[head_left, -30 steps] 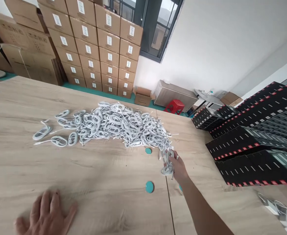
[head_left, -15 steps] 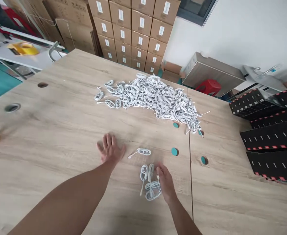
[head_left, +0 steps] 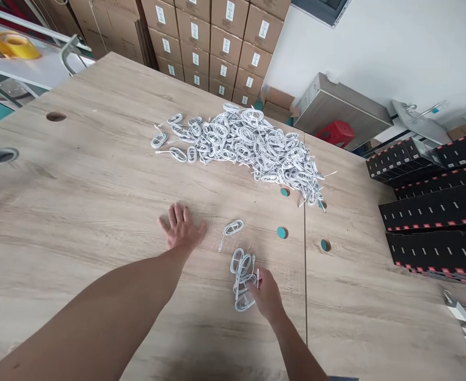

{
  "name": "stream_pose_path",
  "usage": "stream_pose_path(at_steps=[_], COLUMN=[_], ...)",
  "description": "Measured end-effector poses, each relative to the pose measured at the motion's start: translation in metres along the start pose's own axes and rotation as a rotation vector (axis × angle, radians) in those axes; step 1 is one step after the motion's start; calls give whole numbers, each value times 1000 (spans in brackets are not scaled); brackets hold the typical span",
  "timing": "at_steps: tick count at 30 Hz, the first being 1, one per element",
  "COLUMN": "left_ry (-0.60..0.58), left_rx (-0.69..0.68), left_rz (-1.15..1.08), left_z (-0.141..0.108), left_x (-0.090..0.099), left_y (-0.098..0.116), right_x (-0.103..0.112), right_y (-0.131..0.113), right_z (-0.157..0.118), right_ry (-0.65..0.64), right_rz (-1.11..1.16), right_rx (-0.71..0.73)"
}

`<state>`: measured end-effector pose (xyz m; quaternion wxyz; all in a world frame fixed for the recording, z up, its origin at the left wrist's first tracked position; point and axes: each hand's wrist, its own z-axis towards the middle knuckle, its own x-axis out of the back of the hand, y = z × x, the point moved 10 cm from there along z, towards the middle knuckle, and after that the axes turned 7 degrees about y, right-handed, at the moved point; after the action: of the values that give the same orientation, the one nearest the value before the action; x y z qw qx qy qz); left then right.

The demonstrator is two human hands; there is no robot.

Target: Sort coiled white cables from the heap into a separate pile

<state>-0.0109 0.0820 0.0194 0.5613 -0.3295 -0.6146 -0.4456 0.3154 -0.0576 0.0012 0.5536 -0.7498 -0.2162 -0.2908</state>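
Observation:
My left hand (head_left: 183,230) lies flat on the wooden table, fingers spread and holding nothing. Fingers curled, my right hand (head_left: 268,296) grips the near side of a small cluster of coiled white cables (head_left: 241,270); a connector end sticks up by its index finger. How many of the coils are in its grasp I cannot tell. Between the hands, a little farther off, a single coiled white cable (head_left: 233,227) rests with its plug end toward me. A large heap of similar coiled cables (head_left: 257,145) spreads along the table's far side.
The wooden table (head_left: 109,206) has a seam right of my right hand, teal round caps (head_left: 282,233) and round holes (head_left: 3,155). Black boxes (head_left: 435,211) stand in rows at the right. Beyond the far edge are stacked cartons (head_left: 225,45) and a red stool (head_left: 336,133).
My right hand has moved in from the right side and closed on the cables, which now lie bunched closer together. The single cable has turned. My left hand stays flat; the view has shifted slightly.

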Motion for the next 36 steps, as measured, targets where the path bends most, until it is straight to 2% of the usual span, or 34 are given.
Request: stream_pose_path(at_steps=[3, 6, 9, 11, 12, 15, 17, 19, 21, 25, 27, 29, 30, 31, 34, 35, 36], left_ry=[3, 12, 24, 24, 22, 10, 6, 2, -4, -15, -19, -14, -9, -1, 31, 43, 54], left_rx=[-3, -6, -3, 3, 4, -1, -6, -8, -7, -1, 3, 10, 15, 21, 32, 32, 30], left_rz=[-4, -15, -33, -43, -44, -35, -21, -7, 3, 11, 8, -2, -6, -6, 38, 59, 78], left_z=[-1, -2, -3, -3, -3, -3, -3, -4, -4, -4, -4, -3, -3, -3, -2, -1, -1], left_x=[0, 1, 2, 2, 2, 2, 2, 2, 1, -1, -1, 1, 3, 4, 9, 9, 9], left_y=[1, 2, 2, 1, 1, 2, 3, 3, 3, 0, -2, -4, -5, -6, -10, -11, -11], right_x=[-7, -19, -30, -28, -22, -1, -8, -29, -48, -61, -70, -77, -75, -71, -52, -52, -58], right_y=[21, 51, 63, 56, 47, -8, -50, -75, -80, -55, -47, -57, -68, -83, -138, -155, -169], right_z=[-13, -56, -101, -109, -102, -52, -24, -12, -15, -51, -76, -86, -77, -57, 30, 52, 69], right_ry=[-138, -283, -417, -452, -418, -210, -198, -294, -368, -415, -580, -760, -781, -731, -348, -264, -233], right_rz=[25, 175, 199, 84, 5, -201, -321, -459, -576, -646, -570, -476, -450, -449, -544, -582, -625], right_rx=[-199, -408, -455, -389, -323, 10, 265, 453, 530, 464, 486, 587, 631, 654, 669, 709, 776])
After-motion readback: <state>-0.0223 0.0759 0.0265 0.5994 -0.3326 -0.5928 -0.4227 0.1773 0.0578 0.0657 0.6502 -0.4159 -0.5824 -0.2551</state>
